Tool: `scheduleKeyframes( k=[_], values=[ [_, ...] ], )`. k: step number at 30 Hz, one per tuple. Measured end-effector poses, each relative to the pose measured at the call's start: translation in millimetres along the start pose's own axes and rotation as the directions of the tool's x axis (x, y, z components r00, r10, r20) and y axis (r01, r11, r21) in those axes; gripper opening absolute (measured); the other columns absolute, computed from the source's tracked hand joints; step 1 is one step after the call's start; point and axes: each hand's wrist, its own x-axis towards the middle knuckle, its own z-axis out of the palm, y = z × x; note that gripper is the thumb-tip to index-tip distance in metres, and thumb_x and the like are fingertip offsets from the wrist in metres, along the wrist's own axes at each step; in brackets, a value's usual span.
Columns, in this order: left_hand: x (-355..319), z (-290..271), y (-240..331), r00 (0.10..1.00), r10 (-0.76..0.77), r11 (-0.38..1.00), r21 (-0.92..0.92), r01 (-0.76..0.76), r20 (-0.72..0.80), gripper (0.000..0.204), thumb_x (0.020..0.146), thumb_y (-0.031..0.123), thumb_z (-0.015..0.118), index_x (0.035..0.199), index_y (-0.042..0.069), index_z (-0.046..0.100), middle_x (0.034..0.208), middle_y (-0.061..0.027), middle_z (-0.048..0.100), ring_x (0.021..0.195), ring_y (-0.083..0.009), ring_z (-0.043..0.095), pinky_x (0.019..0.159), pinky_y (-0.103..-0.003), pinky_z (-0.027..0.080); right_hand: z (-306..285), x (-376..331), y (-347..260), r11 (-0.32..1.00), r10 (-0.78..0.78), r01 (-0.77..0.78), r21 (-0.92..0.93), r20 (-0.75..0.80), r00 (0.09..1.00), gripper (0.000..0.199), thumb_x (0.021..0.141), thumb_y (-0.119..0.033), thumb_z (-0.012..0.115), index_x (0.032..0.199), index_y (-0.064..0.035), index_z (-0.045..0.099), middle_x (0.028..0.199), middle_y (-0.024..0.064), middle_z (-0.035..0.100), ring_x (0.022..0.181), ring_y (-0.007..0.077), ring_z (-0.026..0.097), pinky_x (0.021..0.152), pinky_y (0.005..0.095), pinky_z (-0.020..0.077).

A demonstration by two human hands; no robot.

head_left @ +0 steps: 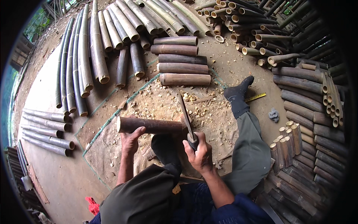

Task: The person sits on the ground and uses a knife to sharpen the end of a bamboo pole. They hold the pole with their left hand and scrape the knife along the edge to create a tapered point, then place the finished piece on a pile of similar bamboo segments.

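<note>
Bamboo section (151,125) lies under left fingers (137,133), blade (185,114) at its end.

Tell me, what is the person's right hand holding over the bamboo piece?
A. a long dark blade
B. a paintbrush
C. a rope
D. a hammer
A: the right hand closes around the handle of a long dark blade, whose edge meets the end of the bamboo piece that the left hand steadies.

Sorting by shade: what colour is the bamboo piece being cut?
Dark brown, with a pale cut end; the bamboo piece shows best in the head view.
</note>
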Motion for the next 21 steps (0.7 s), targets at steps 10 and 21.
scheduleKeyframes(
  k=[10, 21],
  values=[
    [-6.9, 17.9, -11.4, 0.988, -0.023, 0.979, -0.202, -0.008, -0.153, 0.053, 0.08, -0.002, 0.086, 0.124, 0.005, 0.058, 0.112, -0.009, 0.066, 0.102, -0.0213, 0.069, 0.093, -0.038, 0.061, -0.5, 10.9, -3.2, 0.975, 0.172, -0.156, -0.157, 0.097, 0.98, 0.031, 0.1, -0.025, 0.072, 0.111, -0.0017, 0.056, 0.083, 0.0229, 0.07, 0.076, 0.0478, 0.07, 0.065, 0.0486, 0.0538],
    [-6.6, 12.7, 3.7, 0.999, -0.006, 0.998, -0.058, 0.008, 0.039, 0.065, 0.074, 0.002, 0.093, 0.127, 0.007, 0.056, 0.12, -0.0084, 0.063, 0.111, -0.0211, 0.063, 0.099, -0.038, 0.053, 10.9, 2.6, 30.1, 0.911, 0.368, -0.309, -0.274, 0.201, 0.908, 0.039, 0.101, -0.035, 0.067, 0.119, -0.0041, 0.052, 0.087, 0.0293, 0.071, 0.087, 0.0514, 0.071, 0.073, 0.0604, 0.0543]
  ],
)
